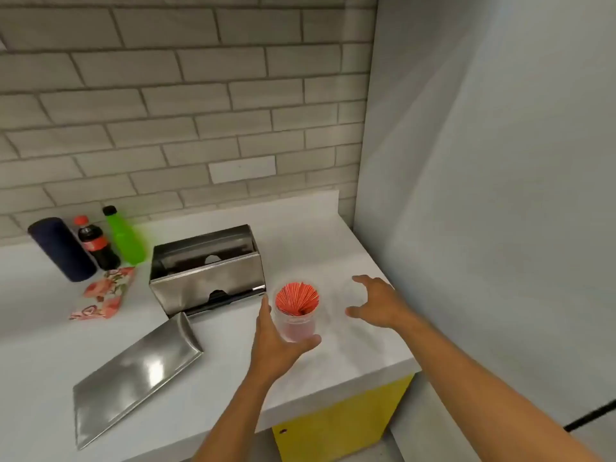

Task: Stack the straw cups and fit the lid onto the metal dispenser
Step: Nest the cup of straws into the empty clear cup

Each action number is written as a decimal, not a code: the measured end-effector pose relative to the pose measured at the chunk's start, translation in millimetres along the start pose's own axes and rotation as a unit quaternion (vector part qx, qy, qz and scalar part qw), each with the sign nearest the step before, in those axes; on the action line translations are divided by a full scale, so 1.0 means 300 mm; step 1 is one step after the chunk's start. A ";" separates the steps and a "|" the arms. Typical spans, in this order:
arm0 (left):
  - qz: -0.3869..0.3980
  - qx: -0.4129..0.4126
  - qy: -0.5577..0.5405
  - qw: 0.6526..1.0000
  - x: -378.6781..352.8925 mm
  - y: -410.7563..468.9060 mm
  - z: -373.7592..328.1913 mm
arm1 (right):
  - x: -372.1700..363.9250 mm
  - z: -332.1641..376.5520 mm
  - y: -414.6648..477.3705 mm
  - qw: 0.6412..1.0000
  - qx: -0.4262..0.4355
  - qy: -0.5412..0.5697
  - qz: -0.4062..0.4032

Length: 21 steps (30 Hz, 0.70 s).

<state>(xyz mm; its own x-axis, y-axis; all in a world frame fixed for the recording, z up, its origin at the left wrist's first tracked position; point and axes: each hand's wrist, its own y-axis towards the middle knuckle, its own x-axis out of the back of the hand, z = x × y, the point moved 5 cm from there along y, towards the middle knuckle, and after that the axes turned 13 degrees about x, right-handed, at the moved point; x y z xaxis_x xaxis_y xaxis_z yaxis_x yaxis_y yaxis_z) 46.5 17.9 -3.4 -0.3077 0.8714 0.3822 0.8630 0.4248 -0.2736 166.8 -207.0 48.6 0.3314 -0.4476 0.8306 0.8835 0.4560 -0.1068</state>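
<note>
One clear plastic cup (pixel 297 323) packed with red-striped straws (pixel 297 300) stands near the right end of the white counter (pixel 333 248), gripped by the left hand (pixel 276 341), thumb on its near side and fingers on its left. The right hand (pixel 376 303) hovers just to its right, fingers spread, holding nothing. One open metal dispenser box (pixel 206 271) sits just left of the cup, with one flat metal lid (pixel 133 375) lying before it. Behind stand three containers: one dark cylinder (pixel 61 250), one cola bottle (pixel 95 243), one green bottle (pixel 125 236). One floral packet (pixel 106 293) lies near them.

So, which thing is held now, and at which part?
The left hand holds the clear straw cup around its lower side. The right hand is open, empty.
</note>
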 end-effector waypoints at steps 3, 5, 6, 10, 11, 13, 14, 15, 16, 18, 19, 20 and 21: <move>-0.009 0.009 -0.026 1.000 -0.019 0.063 0.033 | -0.025 -0.033 0.068 0.999 -0.027 -0.020 0.007; -0.004 0.009 -0.039 0.999 -0.051 0.100 0.067 | -0.042 -0.063 0.104 0.998 -0.048 -0.031 0.014; -0.007 0.010 -0.041 0.999 -0.060 0.108 0.069 | -0.052 -0.074 0.122 0.997 -0.055 -0.042 0.018; -0.030 0.013 -0.055 0.998 -0.089 0.138 0.079 | -0.080 -0.120 0.197 0.992 -0.069 -0.103 0.038; -0.037 0.019 -0.057 0.998 -0.094 0.141 0.081 | -0.086 -0.135 0.211 0.990 -0.075 -0.114 0.044; -0.047 0.021 -0.055 0.997 -0.105 0.145 0.085 | -0.098 -0.168 0.230 0.987 -0.084 -0.126 0.057; -0.050 0.022 -0.057 0.997 -0.107 0.148 0.088 | -0.105 -0.184 0.238 0.986 -0.089 -0.126 0.062; -0.054 0.024 -0.060 0.996 -0.107 0.151 0.091 | -0.113 -0.198 0.245 0.986 -0.093 -0.122 0.066; -0.058 0.024 -0.067 0.996 -0.105 0.150 0.088 | -0.118 -0.210 0.253 0.986 -0.094 -0.119 0.065; -0.062 0.026 -0.072 0.995 -0.106 0.149 0.081 | -0.114 -0.224 0.264 0.987 -0.096 -0.116 0.059; -0.066 0.030 -0.073 0.995 -0.108 0.150 0.079 | -0.107 -0.228 0.272 0.987 -0.096 -0.118 0.059; -0.071 0.033 -0.074 0.994 -0.109 0.151 0.076 | -0.100 -0.228 0.278 0.987 -0.097 -0.115 0.061; -0.076 0.037 -0.075 0.994 -0.110 0.150 0.073 | -0.090 -0.225 0.283 0.987 -0.098 -0.109 0.063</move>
<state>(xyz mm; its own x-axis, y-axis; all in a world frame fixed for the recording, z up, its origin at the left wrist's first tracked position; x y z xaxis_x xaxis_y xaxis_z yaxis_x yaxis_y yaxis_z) 86.7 13.8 -47.5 -0.4941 0.8197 0.2898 0.7714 0.5671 -0.2888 255.4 -208.2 -19.8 0.3827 -0.2102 0.8996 0.8937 0.3311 -0.3028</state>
